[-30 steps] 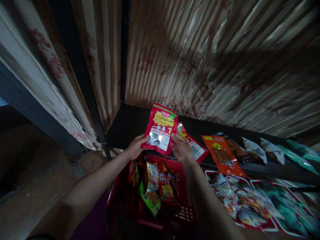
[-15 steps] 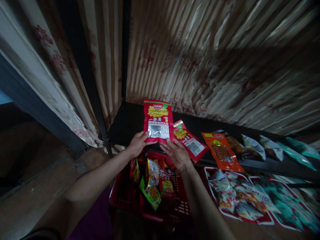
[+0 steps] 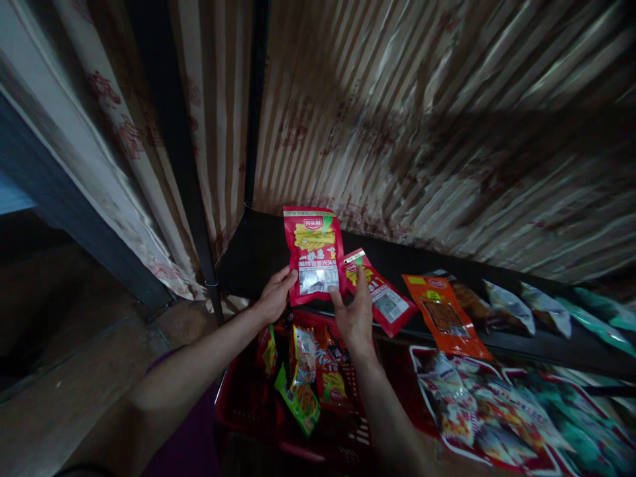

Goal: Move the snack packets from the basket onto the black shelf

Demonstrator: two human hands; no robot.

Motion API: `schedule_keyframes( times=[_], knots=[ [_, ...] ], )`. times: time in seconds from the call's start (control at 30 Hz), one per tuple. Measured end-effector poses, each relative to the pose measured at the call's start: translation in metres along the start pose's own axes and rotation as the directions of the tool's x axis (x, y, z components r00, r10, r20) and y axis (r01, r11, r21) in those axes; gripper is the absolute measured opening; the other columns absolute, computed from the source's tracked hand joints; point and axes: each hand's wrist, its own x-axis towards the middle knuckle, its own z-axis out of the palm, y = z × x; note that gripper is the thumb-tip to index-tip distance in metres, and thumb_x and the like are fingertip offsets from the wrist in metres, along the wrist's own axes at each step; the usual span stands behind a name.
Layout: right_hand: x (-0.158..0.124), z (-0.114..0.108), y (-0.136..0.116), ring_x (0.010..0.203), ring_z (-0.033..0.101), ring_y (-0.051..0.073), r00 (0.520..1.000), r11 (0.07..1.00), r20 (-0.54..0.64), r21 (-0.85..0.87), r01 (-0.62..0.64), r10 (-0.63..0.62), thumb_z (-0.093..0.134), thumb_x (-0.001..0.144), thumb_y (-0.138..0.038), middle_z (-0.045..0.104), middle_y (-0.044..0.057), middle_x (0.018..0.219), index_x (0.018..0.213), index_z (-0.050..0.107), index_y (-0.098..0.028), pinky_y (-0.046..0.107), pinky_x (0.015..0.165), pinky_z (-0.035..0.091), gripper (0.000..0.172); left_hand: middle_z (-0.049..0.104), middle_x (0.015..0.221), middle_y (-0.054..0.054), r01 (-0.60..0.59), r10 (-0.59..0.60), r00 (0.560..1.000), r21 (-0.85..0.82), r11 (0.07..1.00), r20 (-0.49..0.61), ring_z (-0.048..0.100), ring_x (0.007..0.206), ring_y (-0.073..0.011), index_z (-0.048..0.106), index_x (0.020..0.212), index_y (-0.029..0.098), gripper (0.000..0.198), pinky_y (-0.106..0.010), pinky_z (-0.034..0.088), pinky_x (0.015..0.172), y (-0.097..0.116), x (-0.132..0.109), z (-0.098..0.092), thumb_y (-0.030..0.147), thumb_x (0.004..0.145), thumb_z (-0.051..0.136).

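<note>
My left hand [image 3: 276,294] grips the lower left edge of a red snack packet [image 3: 313,242], thumb on its front. The packet is tilted upright over the shelf, its printed front towards me. At its lower right corner is my right hand [image 3: 355,315], thumb touching the front and index finger stretched out apart from it. That finger overlaps a second red snack packet [image 3: 385,298], which lies slanted on the dark shelf. Below both hands stands a red basket [image 3: 303,450] holding several snacks, among them a green packet [image 3: 301,401] and a yellow-and-white packet [image 3: 303,354].
On the black shelf [image 3: 243,258], an orange packet [image 3: 444,315] overhangs the front edge, with silver and teal packets farther right. White-rimmed red baskets [image 3: 422,391] of bagged snacks stand below right. A dark post [image 3: 191,165] and striped cloth [image 3: 308,132] border the shelf.
The red packet has come slightly down. My right hand has loosened from its lower edge, its index finger now extended up over the second packet. The view has shifted slightly.
</note>
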Motion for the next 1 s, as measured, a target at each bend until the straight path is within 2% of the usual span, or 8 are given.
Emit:
schedule_keyframes(
  times=[0.07,0.17,0.3,0.43,0.6,0.8,0.9,1.0],
  knots=[
    [0.0,0.005,-0.009,0.143,0.02,0.027,0.985,0.963,-0.003,-0.211,0.166,-0.17,0.05,0.087,-0.042,0.034,0.008,0.152,0.142,0.039,-0.025,0.054,0.114,0.019,0.058,0.072,0.1,-0.005,-0.037,0.036,0.999,0.014,0.999,0.013,0.065,0.101,-0.0218,0.067,0.104,0.018,0.043,-0.04,0.047,0.097,-0.002,-0.001,0.003,0.041,0.069,0.076],
    [-0.002,0.015,-0.019,0.145,0.014,0.024,0.967,0.924,0.126,-0.29,0.249,-0.221,0.039,0.092,-0.041,0.031,0.002,0.154,0.143,0.036,-0.032,0.054,0.115,0.016,0.052,0.071,0.108,-0.006,-0.044,0.041,0.998,0.046,0.998,0.047,0.062,0.107,-0.0234,0.067,0.109,0.019,0.047,-0.036,0.047,0.096,0.0,-0.006,0.008,0.042,0.07,0.076],
    [-0.005,0.023,-0.025,0.146,0.011,0.024,0.964,0.967,0.238,-0.191,0.17,-0.122,0.033,0.093,-0.05,0.021,0.003,0.157,0.149,0.02,-0.03,0.054,0.116,0.014,0.061,0.066,0.12,-0.007,-0.034,0.025,0.994,0.086,0.996,0.103,0.059,0.113,-0.0255,0.063,0.12,0.022,0.051,-0.034,0.048,0.094,0.006,-0.013,0.011,0.041,0.074,0.072],
    [-0.002,0.02,-0.032,0.146,0.009,0.023,0.948,0.996,0.315,-0.055,0.076,-0.055,0.038,0.088,-0.06,0.014,0.006,0.158,0.15,0.017,-0.024,0.049,0.118,0.013,0.075,0.057,0.134,-0.005,-0.069,0.051,0.984,0.095,0.993,0.172,0.05,0.125,-0.0275,0.058,0.127,0.027,0.051,-0.037,0.046,0.097,0.009,-0.015,0.009,0.045,0.081,0.064],
    [0.0,0.019,-0.039,0.142,0.027,0.027,0.947,0.998,0.322,0.053,-0.017,-0.001,0.063,0.075,-0.057,0.029,0.01,0.154,0.149,0.02,-0.022,0.047,0.116,0.022,0.092,0.055,0.136,-0.003,-0.209,0.167,0.968,0.239,0.948,0.187,0.04,0.133,-0.0239,0.064,0.12,0.025,0.041,-0.034,0.032,0.109,0.012,-0.014,0.007,0.047,0.088,0.051],
    [-0.002,0.017,-0.036,0.136,0.039,0.023,0.943,0.958,0.328,0.249,-0.142,0.055,0.064,0.079,-0.044,0.043,0.007,0.147,0.146,0.031,-0.024,0.044,0.116,0.025,0.076,0.053,0.131,-0.007,-0.287,0.215,0.956,0.494,0.821,0.197,0.046,0.123,-0.0252,0.064,0.121,0.025,0.042,-0.035,0.045,0.096,0.02,-0.019,0.008,0.046,0.091,0.043],
    [-0.002,0.017,-0.033,0.125,0.051,0.021,0.933,0.852,0.34,0.448,-0.272,0.118,0.064,0.08,-0.043,0.056,0.003,0.135,0.136,0.045,-0.029,0.042,0.111,0.034,0.06,0.054,0.127,-0.008,-0.384,0.303,0.923,0.619,0.685,0.237,0.047,0.121,-0.023,0.065,0.119,0.024,0.037,-0.037,0.036,0.106,0.02,-0.017,0.007,0.037,0.09,0.046],
    [-0.001,0.018,-0.031,0.105,0.065,0.02,0.911,0.663,0.32,0.626,-0.41,0.261,0.071,0.074,-0.041,0.07,0.001,0.113,0.118,0.06,-0.028,0.041,0.099,0.047,0.047,0.055,0.127,-0.006,-0.417,0.391,0.893,0.732,0.538,0.221,0.045,0.123,-0.0213,0.064,0.118,0.025,0.035,-0.039,0.029,0.111,0.015,-0.01,0.001,0.028,0.086,0.051]
  ],
)
